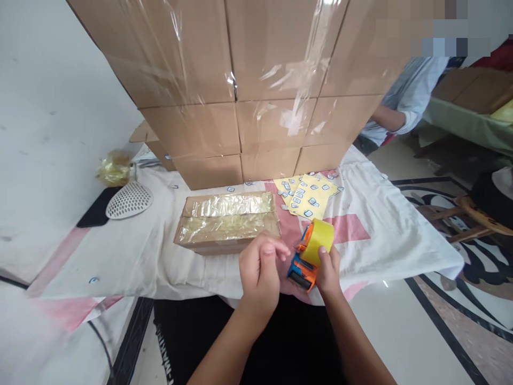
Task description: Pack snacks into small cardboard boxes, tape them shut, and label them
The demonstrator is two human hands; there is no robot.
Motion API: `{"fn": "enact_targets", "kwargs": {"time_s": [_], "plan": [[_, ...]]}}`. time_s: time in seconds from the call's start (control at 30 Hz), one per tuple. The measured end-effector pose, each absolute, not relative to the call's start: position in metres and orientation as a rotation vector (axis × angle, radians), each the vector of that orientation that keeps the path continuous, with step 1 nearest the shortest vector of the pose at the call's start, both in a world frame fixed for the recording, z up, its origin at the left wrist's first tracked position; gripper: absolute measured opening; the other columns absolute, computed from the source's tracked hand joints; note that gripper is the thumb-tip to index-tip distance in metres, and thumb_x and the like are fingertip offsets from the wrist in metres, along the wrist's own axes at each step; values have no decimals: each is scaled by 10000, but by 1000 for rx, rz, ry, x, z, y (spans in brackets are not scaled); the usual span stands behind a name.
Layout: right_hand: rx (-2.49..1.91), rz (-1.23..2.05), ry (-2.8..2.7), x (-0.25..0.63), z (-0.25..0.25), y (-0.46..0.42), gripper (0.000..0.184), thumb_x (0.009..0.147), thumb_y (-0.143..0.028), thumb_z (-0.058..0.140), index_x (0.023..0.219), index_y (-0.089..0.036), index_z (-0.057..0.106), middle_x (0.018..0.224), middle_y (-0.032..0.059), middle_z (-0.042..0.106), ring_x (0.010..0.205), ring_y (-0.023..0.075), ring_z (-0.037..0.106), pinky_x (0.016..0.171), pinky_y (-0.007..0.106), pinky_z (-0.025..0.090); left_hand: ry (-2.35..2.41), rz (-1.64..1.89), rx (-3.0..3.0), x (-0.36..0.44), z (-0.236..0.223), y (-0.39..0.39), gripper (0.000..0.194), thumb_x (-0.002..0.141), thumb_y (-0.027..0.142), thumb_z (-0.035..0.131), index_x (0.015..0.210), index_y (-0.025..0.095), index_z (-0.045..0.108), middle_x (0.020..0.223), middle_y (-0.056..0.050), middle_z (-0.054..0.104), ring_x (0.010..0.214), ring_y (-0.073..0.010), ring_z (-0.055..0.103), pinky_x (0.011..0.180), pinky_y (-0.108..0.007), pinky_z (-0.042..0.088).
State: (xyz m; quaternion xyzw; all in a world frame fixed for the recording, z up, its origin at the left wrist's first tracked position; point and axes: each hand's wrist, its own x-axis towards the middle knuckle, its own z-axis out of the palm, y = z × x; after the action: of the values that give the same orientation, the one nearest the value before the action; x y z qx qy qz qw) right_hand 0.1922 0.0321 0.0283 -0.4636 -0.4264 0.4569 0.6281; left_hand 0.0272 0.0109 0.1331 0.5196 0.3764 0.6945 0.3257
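Observation:
My right hand grips a tape dispenser, blue and orange, with a thick yellow tape roll on it. My thumb lies against the roll's side. To its left, my left hand is raised with its fingers loosely curled inward; nothing shows in it. Just beyond that hand, a small cardboard box lies on the cloth-covered table, its top covered by shiny, wrinkled clear-yellowish tape. The left hand overlaps the box's near right corner in view.
Behind the box rises a tall stack of taped cartons. Yellow sticker sheets lie right of centre on the white cloth. At left are a white perforated scoop-like piece and crumpled yellowish tape. A person's arm shows behind the stack.

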Motion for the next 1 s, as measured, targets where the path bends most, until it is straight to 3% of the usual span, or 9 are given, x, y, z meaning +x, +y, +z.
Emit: {"fn": "enact_targets", "kwargs": {"time_s": [0.13, 0.23, 0.33, 0.5, 0.7, 0.87, 1.0], "plan": [[-1078, 1062, -945, 191, 28, 33, 384, 892, -580, 649, 953, -205, 704, 834, 86, 784, 719, 262, 744, 663, 385, 606, 1327, 1545, 1272, 38, 97, -16, 391, 1040, 391, 387, 821, 198, 646, 732, -18, 655, 665, -147, 599, 641, -263, 460], [-1085, 1061, -952, 189, 30, 33, 405, 882, -608, 647, 927, -208, 692, 856, 90, 780, 750, 267, 739, 697, 392, 598, 1567, 1126, 1332, 49, 70, -28, 296, 958, 458, 512, 1056, 210, 639, 1049, -85, 723, 949, -237, 678, 807, -338, 501], [-1074, 1101, -900, 188, 31, 32, 411, 858, -623, 670, 953, -223, 676, 861, 73, 773, 775, 266, 734, 709, 379, 584, 1639, 909, 1378, 56, 52, -31, 456, 873, 489, 591, 1229, 203, 582, 1244, -132, 680, 1078, -291, 664, 869, -387, 509], [-1003, 1131, -863, 186, 31, 33, 416, 841, -622, 691, 926, -216, 667, 824, 65, 764, 744, 253, 725, 688, 357, 568, 1528, 874, 1510, 55, 47, -31, 393, 868, 457, 562, 1153, 194, 628, 1159, -123, 705, 948, -262, 684, 861, -395, 525], [-924, 1123, -785, 184, 37, 29, 397, 821, -593, 728, 913, -213, 662, 787, 57, 760, 689, 245, 722, 636, 344, 564, 1464, 931, 1555, 54, 30, -35, 354, 843, 380, 541, 1140, 208, 628, 1108, -103, 730, 1049, -280, 690, 939, -403, 519], [-852, 1102, -636, 185, 37, 29, 395, 825, -603, 695, 967, -240, 638, 755, 32, 758, 651, 243, 726, 610, 357, 583, 1482, 865, 1519, 49, 22, -34, 278, 852, 376, 520, 1072, 233, 613, 939, -46, 741, 879, -239, 717, 763, -331, 534], [-800, 1131, -560, 188, 35, 31, 419, 806, -614, 695, 973, -235, 636, 765, 35, 764, 657, 249, 732, 623, 375, 598, 1446, 883, 1495, 49, 30, -39, 249, 808, 418, 587, 947, 222, 654, 678, 11, 639, 674, -203, 648, 605, -280, 476]]}}
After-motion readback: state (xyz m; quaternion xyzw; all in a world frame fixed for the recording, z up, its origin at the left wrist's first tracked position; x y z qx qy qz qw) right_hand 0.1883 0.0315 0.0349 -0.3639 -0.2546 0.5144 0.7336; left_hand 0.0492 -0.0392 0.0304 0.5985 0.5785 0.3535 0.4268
